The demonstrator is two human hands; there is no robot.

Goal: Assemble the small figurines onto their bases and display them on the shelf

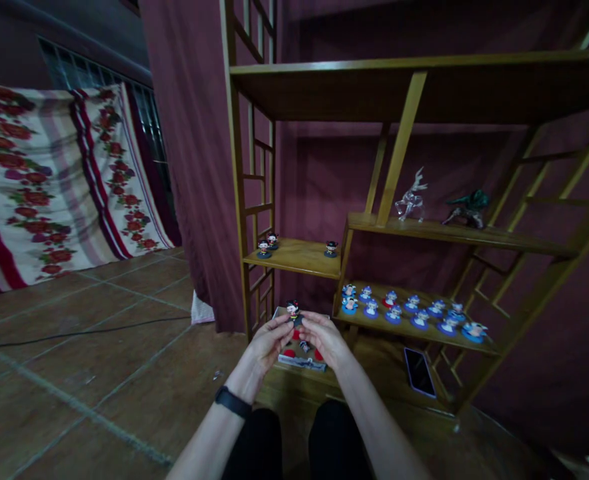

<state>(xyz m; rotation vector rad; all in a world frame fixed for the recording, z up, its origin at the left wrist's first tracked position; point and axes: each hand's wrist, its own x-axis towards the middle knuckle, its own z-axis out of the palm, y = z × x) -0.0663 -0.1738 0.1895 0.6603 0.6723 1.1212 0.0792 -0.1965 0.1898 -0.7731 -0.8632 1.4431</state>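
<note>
Both my hands meet low in front of a wooden shelf unit (399,167). My left hand (269,343) and my right hand (324,337) are curled together round a small figurine (293,311) with a dark head, held just above a shallow box (301,360) that holds several figurines on red bases. A black band sits on my left wrist. On the small left shelf (299,260) stand three dark-based figurines (264,249). The lower right shelf carries several blue-based figurines (409,310).
A clear glass ornament (410,197) and a dark green one (467,207) stand on the upper right shelf. A phone (419,372) lies on the bottom board. A flowered cloth (59,180) hangs left, a cable (74,330) crosses the tiled floor, maroon curtain behind.
</note>
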